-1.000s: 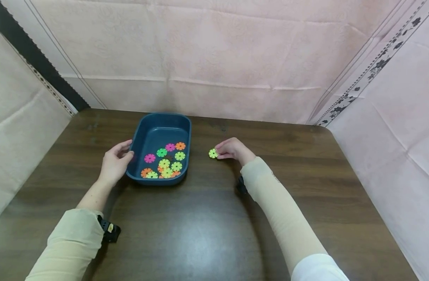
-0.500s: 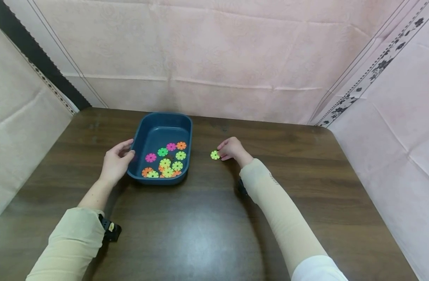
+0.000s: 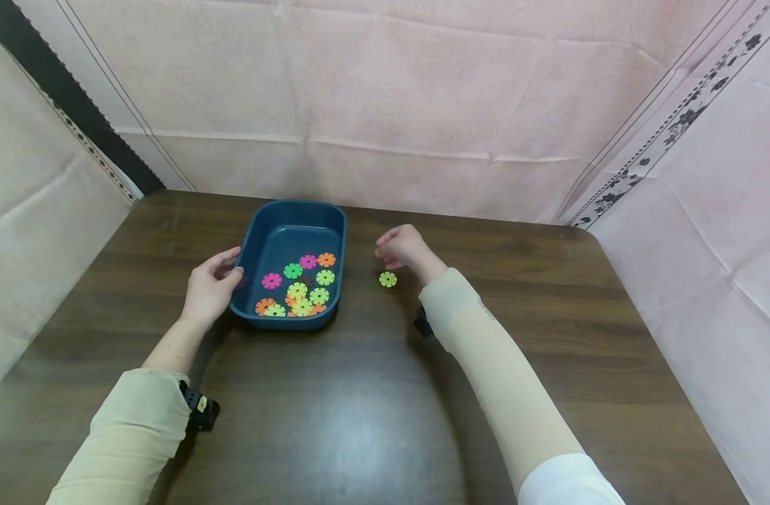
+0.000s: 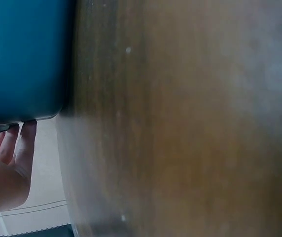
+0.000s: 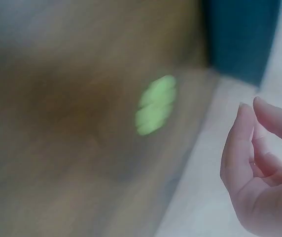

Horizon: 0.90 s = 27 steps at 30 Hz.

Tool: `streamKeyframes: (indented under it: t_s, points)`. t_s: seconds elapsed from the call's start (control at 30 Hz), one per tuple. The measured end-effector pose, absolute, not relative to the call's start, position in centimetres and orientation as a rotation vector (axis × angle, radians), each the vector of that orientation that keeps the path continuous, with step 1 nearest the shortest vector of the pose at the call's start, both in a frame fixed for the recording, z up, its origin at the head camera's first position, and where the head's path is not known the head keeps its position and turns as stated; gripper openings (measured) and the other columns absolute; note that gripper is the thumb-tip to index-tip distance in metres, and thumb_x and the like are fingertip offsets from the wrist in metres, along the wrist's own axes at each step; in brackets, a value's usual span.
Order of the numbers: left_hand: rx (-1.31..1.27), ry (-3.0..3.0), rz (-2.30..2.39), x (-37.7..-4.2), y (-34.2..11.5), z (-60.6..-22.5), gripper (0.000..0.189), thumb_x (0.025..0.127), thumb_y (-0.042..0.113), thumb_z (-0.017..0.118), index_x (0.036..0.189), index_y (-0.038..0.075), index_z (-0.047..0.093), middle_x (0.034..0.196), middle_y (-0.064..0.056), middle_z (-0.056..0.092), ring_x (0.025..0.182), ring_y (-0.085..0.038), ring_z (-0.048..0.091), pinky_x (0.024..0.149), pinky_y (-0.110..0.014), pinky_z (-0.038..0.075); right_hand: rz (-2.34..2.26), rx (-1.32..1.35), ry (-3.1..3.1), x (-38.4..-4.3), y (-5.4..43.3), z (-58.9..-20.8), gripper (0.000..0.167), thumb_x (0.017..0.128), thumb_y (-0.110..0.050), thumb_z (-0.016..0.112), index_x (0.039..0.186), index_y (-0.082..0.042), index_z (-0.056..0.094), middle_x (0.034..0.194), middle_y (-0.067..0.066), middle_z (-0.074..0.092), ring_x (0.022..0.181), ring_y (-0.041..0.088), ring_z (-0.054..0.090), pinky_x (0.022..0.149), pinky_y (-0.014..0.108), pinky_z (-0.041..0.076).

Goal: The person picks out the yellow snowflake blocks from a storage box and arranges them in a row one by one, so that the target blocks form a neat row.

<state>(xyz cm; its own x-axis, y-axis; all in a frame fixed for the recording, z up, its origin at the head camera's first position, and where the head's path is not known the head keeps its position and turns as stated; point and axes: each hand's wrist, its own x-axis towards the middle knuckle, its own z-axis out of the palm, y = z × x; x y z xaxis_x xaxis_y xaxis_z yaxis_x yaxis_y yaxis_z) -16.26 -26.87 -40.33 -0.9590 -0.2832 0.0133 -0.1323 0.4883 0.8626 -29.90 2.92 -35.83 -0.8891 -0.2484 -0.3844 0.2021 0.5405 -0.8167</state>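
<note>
In the head view, a yellow-green flower-shaped disc [image 3: 388,279] lies flat on the table, right of a dark blue tray [image 3: 296,208]. Just above it is my right hand [image 3: 405,248], apart from the disc. In the right wrist view, its fingers [image 5: 237,153] bend loosely, thumb and fingertip close together with nothing between them; the same disc is blurred off to the side. My left hand [image 3: 210,287] rests at the tray's left side, and its extended fingers [image 4: 26,143] touch the outer wall.
Inside the tray, several flower-shaped discs in pink, orange, green and yellow lie toward the near end, some overlapping. The brown wooden table [image 3: 372,421] has cloth hangings [image 3: 423,84] behind and at both sides. Each wrist wears a black camera [image 3: 203,412].
The right hand has let go of the yellow-green disc and moved up, away from it and slightly left. The disc now lies alone on the table. The left hand stays at the tray.
</note>
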Motion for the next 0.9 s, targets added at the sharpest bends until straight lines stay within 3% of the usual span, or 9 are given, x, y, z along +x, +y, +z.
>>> streamKeyframes:
  t_s: [0.23, 0.37, 0.5, 0.7, 0.77, 0.9]
  points:
    - [0.366, -2.583, -1.456, -16.1, -26.9, -40.2, 0.046, 0.097, 0.021, 0.045, 0.140, 0.006, 0.042, 0.134, -0.022, 0.051, 0.111, -0.029, 0.053, 0.095, -0.045, 0.045, -1.443, -0.059, 2.160, -29.1, -1.3, -33.1, 0.028, 0.084, -0.010, 0.069, 0.110, -0.001, 0.064, 0.111, 0.017, 0.065, 0.075, 0.017, 0.061, 0.066, 0.026, 0.057]
    - [0.365, -2.584, -1.451, -16.1, -26.8, -40.1, 0.046, 0.097, 0.022, 0.046, 0.140, 0.006, 0.042, 0.133, -0.023, 0.050, 0.112, -0.030, 0.053, 0.096, -0.045, 0.046, -1.438, -0.084, 2.119, -28.1, -3.5, -32.8, 0.027, 0.083, -0.013, 0.070, 0.107, -0.003, 0.065, 0.114, 0.017, 0.064, 0.092, 0.026, 0.065, 0.071, 0.029, 0.058]
    - [0.369, -2.583, -1.443, -16.3, -26.7, -40.1, 0.046, 0.097, 0.022, 0.046, 0.140, 0.006, 0.042, 0.133, -0.023, 0.051, 0.112, -0.030, 0.053, 0.096, -0.046, 0.046, -1.442, -0.121, 2.061, -27.3, -5.2, -33.4, 0.026, 0.083, -0.011, 0.069, 0.106, 0.000, 0.064, 0.112, 0.020, 0.065, 0.101, 0.031, 0.064, 0.078, 0.033, 0.057]
    - [0.376, -2.575, -1.459, -16.4, -26.5, -40.0, 0.046, 0.097, 0.022, 0.045, 0.141, 0.007, 0.042, 0.133, -0.023, 0.050, 0.112, -0.030, 0.052, 0.097, -0.046, 0.046, -1.402, -0.166, 2.066, -26.0, -7.4, -34.8, 0.022, 0.083, -0.009, 0.069, 0.101, 0.002, 0.065, 0.103, 0.023, 0.067, 0.085, 0.031, 0.066, 0.084, 0.041, 0.055]
    - [0.380, -2.577, -1.461, -16.4, -26.5, -40.0, 0.046, 0.097, 0.022, 0.045, 0.141, 0.007, 0.042, 0.133, -0.022, 0.050, 0.112, -0.030, 0.052, 0.097, -0.046, 0.046, -1.376, -0.177, 2.099, -25.6, -8.0, -35.2, 0.019, 0.082, -0.008, 0.069, 0.098, 0.002, 0.065, 0.105, 0.025, 0.066, 0.087, 0.032, 0.066, 0.082, 0.040, 0.056]
    - [0.389, -2.579, -1.447, -16.3, -26.5, -40.0, 0.046, 0.097, 0.022, 0.045, 0.140, 0.007, 0.042, 0.133, -0.022, 0.051, 0.111, -0.029, 0.053, 0.096, -0.045, 0.047, -1.281, -0.171, 2.194, -24.9, -9.0, -35.8, 0.015, 0.080, -0.010, 0.072, 0.092, -0.002, 0.066, 0.093, 0.018, 0.068, 0.081, 0.027, 0.066, 0.077, 0.037, 0.058]
